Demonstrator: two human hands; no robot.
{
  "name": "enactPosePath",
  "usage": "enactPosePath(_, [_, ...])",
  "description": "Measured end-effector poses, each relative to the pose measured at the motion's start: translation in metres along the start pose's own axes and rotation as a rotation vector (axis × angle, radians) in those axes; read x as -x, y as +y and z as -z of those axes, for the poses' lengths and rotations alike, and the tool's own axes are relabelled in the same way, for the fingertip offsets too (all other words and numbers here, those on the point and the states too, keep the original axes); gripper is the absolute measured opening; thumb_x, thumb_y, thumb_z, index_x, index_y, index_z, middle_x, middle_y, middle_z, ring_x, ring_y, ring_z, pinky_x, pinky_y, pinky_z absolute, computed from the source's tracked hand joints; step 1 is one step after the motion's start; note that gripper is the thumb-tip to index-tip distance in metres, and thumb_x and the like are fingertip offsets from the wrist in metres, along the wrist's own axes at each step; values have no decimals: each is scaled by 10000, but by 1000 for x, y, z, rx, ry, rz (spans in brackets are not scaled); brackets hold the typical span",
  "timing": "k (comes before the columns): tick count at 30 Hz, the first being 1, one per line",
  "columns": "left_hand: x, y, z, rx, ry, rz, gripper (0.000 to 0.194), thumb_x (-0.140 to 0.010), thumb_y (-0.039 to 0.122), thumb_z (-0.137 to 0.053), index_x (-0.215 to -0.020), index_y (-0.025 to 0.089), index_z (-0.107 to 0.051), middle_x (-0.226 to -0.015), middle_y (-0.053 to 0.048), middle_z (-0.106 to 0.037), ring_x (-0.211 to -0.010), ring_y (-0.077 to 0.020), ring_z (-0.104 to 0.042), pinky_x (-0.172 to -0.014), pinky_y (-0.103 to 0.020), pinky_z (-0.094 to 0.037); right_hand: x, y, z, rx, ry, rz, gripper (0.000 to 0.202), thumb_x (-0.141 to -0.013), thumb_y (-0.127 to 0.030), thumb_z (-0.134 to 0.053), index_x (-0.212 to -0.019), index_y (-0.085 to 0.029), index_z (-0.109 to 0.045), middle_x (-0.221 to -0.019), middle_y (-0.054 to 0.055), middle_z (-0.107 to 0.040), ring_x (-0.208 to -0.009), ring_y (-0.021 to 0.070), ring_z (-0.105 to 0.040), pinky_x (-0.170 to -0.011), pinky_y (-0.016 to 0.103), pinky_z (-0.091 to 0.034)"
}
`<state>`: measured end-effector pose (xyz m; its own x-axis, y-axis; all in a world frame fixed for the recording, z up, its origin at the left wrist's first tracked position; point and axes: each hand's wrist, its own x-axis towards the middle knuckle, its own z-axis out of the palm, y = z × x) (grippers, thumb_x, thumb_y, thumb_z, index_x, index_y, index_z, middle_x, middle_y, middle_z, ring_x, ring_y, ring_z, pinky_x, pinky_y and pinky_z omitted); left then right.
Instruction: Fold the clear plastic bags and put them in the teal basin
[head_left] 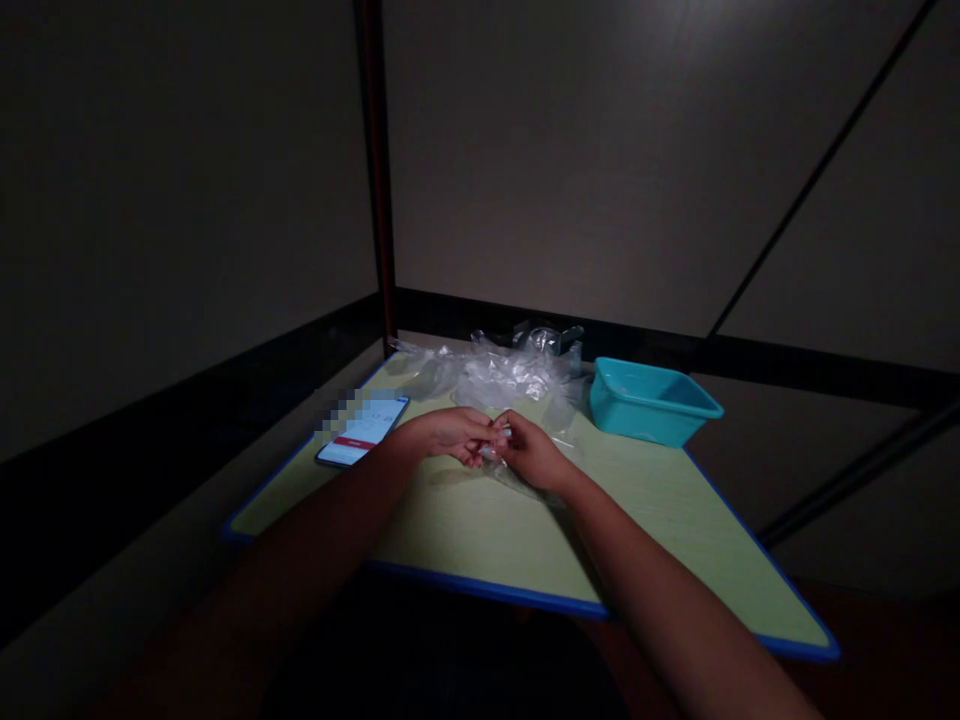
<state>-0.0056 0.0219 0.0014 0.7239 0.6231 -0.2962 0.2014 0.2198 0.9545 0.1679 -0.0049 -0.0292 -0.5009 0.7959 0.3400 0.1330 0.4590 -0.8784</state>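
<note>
My left hand (459,432) and my right hand (529,453) meet above the middle of the table, their fingers closed together. Between them is a thin piece of clear plastic (516,482), pinched at its upper end; the rest trails towards the tabletop below my right hand. Whether it is a bag or a glove I cannot tell. A small pale bit shows at the fingertips. Just beyond my hands lies a crumpled heap of clear plastic (517,372), shiny and loosely piled.
The pale yellow-green table (480,545) has a blue edge. On its left lies a phone (367,428) with a lit screen. A turquoise plastic basin (651,402) stands at the right, near the table's edge. Grey walls (570,170) rise behind and to the left.
</note>
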Motion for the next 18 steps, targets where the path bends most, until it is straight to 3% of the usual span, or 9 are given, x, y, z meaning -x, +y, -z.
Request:
enactPosePath(6, [3,4,-1,-42,8,46,393,-614,381,-777,-849,158,-556,-677,29,-587,-501,-79,-519,-523,-236,-402,1,-2,2,5,7,-17,247,-737,-259,-636,-894,-203,-455,-716,-27,-580,-634,127,-550,-598,247,-416])
enactPosePath(12, [5,3,-1,-164,-43,97,339,-616,378,-765,-711,147,-536,-561,10,-584,-534,-125,-582,-550,-260,-461,1,-6,3,-36,-41,-26,222,-751,-223,-585,-933,-188,-462,-616,-65,-517,-548,98,-479,-545,215,-364])
enactPosePath(18, [11,8,1,-109,-106,6,318,-609,277,-770,-834,133,-598,-806,-44,-672,-484,-59,-518,-459,-194,-428,2,-11,1,-116,-98,-69,186,-802,-220,-526,-973,-183,-464,-661,-41,-577,-555,99,-506,-543,216,-386])
